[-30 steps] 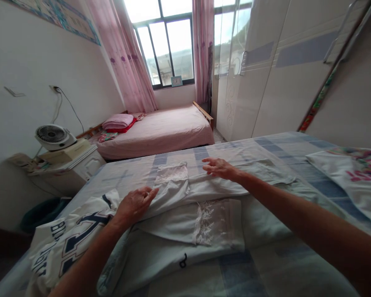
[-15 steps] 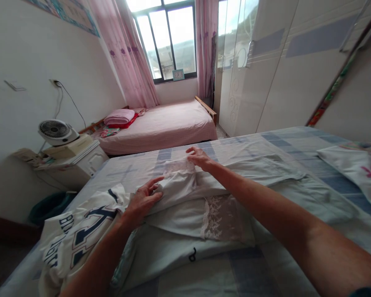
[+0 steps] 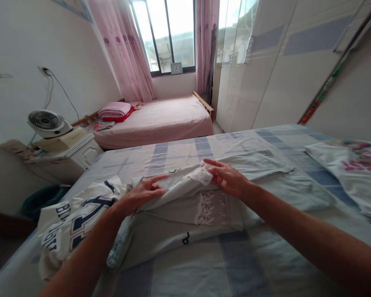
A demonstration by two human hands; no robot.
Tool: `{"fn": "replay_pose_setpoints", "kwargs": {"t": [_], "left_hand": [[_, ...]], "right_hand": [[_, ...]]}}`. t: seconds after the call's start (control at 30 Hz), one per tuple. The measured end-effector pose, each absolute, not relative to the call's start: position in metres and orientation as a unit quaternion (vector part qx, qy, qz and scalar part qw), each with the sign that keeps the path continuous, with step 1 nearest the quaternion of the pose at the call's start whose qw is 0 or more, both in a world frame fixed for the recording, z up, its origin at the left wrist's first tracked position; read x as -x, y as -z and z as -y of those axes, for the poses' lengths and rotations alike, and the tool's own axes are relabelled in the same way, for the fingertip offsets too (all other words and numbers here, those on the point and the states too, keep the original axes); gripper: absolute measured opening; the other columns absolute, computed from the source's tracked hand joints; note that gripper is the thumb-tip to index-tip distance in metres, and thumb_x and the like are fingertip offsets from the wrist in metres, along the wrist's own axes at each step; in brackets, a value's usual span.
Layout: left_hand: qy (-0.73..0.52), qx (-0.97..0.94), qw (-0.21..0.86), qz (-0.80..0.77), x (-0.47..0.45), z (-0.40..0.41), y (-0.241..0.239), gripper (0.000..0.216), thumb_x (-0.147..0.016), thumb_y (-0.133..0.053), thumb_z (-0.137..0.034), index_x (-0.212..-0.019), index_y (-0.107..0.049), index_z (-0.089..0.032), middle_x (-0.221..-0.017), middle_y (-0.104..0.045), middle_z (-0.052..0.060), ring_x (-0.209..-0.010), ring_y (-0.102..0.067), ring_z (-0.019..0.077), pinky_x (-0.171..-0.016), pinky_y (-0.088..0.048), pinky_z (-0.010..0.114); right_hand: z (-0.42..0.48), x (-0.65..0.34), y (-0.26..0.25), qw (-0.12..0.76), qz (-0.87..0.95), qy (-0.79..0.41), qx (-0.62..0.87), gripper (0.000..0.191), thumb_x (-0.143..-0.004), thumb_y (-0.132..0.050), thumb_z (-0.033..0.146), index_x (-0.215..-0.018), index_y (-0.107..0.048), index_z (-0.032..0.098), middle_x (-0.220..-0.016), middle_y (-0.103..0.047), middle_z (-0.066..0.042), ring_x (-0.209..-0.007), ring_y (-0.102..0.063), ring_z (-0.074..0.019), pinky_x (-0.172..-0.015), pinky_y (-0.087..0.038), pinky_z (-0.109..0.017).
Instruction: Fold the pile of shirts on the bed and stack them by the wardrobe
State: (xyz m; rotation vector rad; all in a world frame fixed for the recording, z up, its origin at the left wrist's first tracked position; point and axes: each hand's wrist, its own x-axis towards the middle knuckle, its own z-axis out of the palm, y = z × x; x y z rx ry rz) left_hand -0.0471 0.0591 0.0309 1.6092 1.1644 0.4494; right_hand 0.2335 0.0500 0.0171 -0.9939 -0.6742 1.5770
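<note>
A pale grey-green garment with white lace panels lies spread across the bed, its upper part partly folded over. My right hand pinches the bunched lace edge near the middle of the cloth. On the garment's left end rests my left hand, fingers stretched and apart, with cloth under them. A second lace panel and a small black mark show nearer to me. To the left, partly behind my left forearm, lies a white shirt with navy lettering.
The bed wears a blue and white checked sheet. At its right edge lies a white shirt with pink print. Beyond stands a pink-covered bed. A fan sits on a white cabinet at left; a wardrobe lines the right.
My right hand has moved right and toward me, drawing the far lace with it and folding it over. A black mark at the far edge has come into sight. My left hand stays on the cloth.
</note>
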Motion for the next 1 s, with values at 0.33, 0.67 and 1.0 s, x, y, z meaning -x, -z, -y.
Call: {"fn": "replay_pose_setpoints", "kwargs": {"t": [0.33,0.67,1.0], "left_hand": [[-0.224,-0.682,0.531,-0.450,0.054,-0.055,-0.042,0.056,-0.077,-0.066,-0.043,-0.128,-0.056,-0.024,-0.091,-0.056,0.001,-0.071,-0.046,0.0100,-0.061,-0.034,0.021],[-0.214,-0.698,0.429,-0.532,0.031,-0.059,-0.039,0.048,-0.073,-0.061,-0.040,-0.114,-0.067,-0.016,-0.087,-0.065,0.005,-0.065,-0.055,0.0139,-0.059,-0.042,0.024],[-0.156,-0.863,-0.033,-0.479,0.023,-0.022,-0.008,0.048,-0.092,-0.037,-0.042,-0.128,-0.057,-0.018,-0.148,-0.038,0.013,-0.139,-0.029,0.0307,-0.111,-0.027,0.048]], "right_hand": [[0.006,-0.237,-0.021,0.597,0.301,-0.596,0.445,0.060,-0.069,-0.066,0.007,-0.125,-0.055,0.025,-0.098,-0.068,0.000,-0.079,-0.065,-0.0097,-0.074,-0.053,-0.022],[0.014,-0.247,-0.018,0.529,0.349,-0.605,0.481,0.057,-0.072,-0.067,0.015,-0.127,-0.055,0.022,-0.099,-0.065,-0.002,-0.075,-0.064,-0.0100,-0.063,-0.055,-0.021],[0.019,-0.292,-0.045,0.339,0.719,-0.082,0.602,0.044,-0.089,-0.049,0.032,-0.132,-0.053,0.025,-0.121,-0.063,-0.007,-0.101,-0.063,-0.0227,-0.090,-0.047,-0.039]]}}
